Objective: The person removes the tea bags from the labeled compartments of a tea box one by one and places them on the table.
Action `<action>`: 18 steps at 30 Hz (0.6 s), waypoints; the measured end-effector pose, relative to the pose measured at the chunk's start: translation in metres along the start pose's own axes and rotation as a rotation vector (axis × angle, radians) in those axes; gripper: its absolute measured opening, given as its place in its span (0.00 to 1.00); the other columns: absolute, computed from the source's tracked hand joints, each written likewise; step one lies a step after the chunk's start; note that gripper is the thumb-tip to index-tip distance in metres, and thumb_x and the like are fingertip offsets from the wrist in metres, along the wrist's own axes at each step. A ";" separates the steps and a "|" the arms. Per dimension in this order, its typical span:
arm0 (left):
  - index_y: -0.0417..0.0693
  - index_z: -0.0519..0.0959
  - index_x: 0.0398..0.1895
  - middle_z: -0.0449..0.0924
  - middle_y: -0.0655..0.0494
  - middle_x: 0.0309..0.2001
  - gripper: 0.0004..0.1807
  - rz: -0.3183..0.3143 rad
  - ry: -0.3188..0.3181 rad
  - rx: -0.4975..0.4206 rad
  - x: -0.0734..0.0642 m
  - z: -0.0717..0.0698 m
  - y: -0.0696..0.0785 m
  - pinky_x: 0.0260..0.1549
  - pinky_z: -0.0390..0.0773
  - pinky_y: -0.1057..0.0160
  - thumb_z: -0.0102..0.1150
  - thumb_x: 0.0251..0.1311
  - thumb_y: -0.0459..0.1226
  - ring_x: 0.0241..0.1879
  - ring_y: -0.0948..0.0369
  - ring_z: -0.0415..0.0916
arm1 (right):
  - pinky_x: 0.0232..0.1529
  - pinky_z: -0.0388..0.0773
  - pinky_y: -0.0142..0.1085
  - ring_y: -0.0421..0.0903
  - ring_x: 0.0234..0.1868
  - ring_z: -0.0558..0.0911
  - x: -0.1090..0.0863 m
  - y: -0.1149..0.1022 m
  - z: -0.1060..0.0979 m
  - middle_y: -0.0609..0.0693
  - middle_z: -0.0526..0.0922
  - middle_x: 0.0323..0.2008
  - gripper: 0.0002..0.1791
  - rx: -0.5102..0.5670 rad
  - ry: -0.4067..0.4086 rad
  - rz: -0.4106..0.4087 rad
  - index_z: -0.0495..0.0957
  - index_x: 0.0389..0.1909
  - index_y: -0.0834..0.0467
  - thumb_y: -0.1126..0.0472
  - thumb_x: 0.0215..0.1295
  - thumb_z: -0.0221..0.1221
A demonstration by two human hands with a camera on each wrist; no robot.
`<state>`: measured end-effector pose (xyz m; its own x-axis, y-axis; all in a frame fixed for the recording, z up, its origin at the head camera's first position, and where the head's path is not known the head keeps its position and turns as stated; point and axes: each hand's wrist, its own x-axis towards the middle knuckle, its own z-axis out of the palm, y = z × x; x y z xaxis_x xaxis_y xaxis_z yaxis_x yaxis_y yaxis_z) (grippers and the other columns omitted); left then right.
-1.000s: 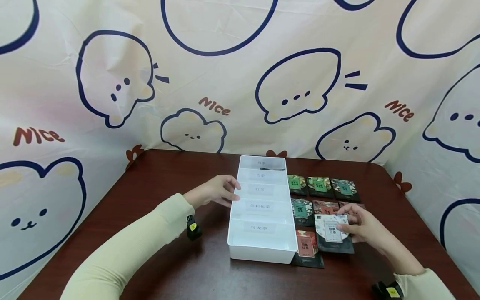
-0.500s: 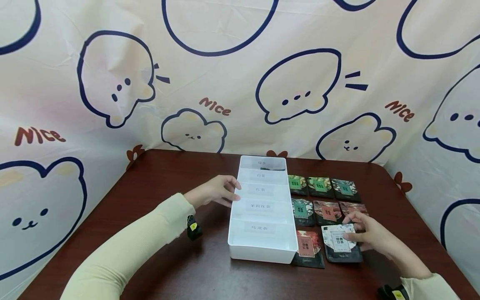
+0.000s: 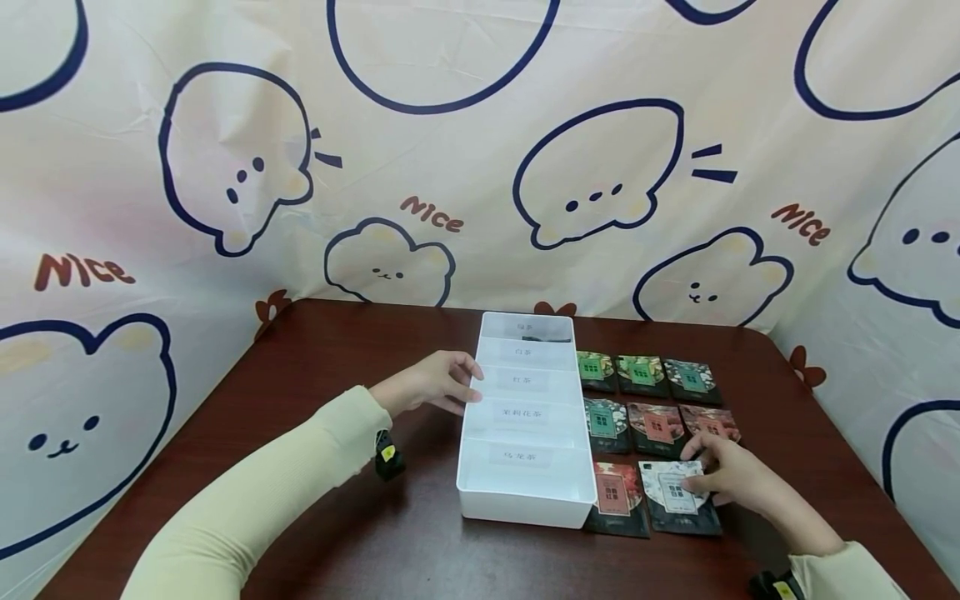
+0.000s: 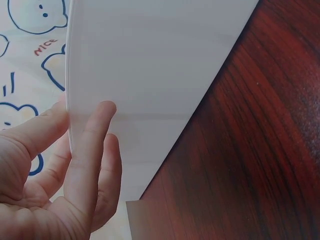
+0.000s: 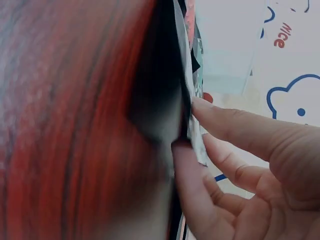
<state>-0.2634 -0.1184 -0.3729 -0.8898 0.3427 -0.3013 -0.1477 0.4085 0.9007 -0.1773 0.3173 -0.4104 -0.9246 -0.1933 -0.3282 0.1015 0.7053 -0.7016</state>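
Observation:
My left hand (image 3: 441, 382) holds the left rim of a long white divided box (image 3: 525, 515). In the left wrist view, fingers (image 4: 90, 150) lie along the box's outer wall while another reaches over the rim. My right hand (image 3: 733, 477) pinches the right edge of a white-and-black tea sachet (image 3: 678, 518) at the front of the sachet rows. Seen edge-on in the right wrist view, the sachet (image 5: 189, 75) sits between thumb and fingers, close over the tabletop. Just left of it lies a red-labelled tea sachet (image 3: 617, 500), partly hidden by the box.
Behind the held sachet, several more tea sachets lie in rows, among them a green one (image 3: 640, 375) and a red one (image 3: 657, 429). The box's compartments carry printed labels, and a dark item (image 3: 546, 339) shows in the farthest. A patterned cloth (image 3: 480, 167) hangs around the brown table (image 3: 360, 333).
My right hand has brought the white-and-black sachet toward the front and down beside the red-labelled one, uncovering the red sachets behind. The left hand stays at the box rim.

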 end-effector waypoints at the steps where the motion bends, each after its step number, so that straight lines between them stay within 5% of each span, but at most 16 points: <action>1: 0.42 0.75 0.47 0.73 0.43 0.42 0.19 0.001 0.001 0.003 0.000 0.000 0.000 0.34 0.87 0.54 0.69 0.51 0.27 0.35 0.53 0.80 | 0.26 0.78 0.41 0.49 0.27 0.75 0.000 0.000 0.000 0.52 0.67 0.28 0.23 -0.005 -0.003 -0.002 0.69 0.45 0.63 0.59 0.54 0.70; 18: 0.42 0.75 0.47 0.73 0.43 0.42 0.19 0.002 0.002 0.006 0.000 0.000 0.000 0.34 0.87 0.54 0.69 0.51 0.28 0.35 0.53 0.80 | 0.25 0.77 0.40 0.47 0.28 0.72 0.004 -0.002 0.006 0.54 0.66 0.32 0.21 -0.073 -0.002 -0.014 0.71 0.43 0.63 0.60 0.56 0.70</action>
<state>-0.2636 -0.1186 -0.3732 -0.8911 0.3414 -0.2989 -0.1436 0.4127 0.8995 -0.1792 0.3116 -0.4141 -0.9248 -0.2049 -0.3204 0.0617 0.7504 -0.6581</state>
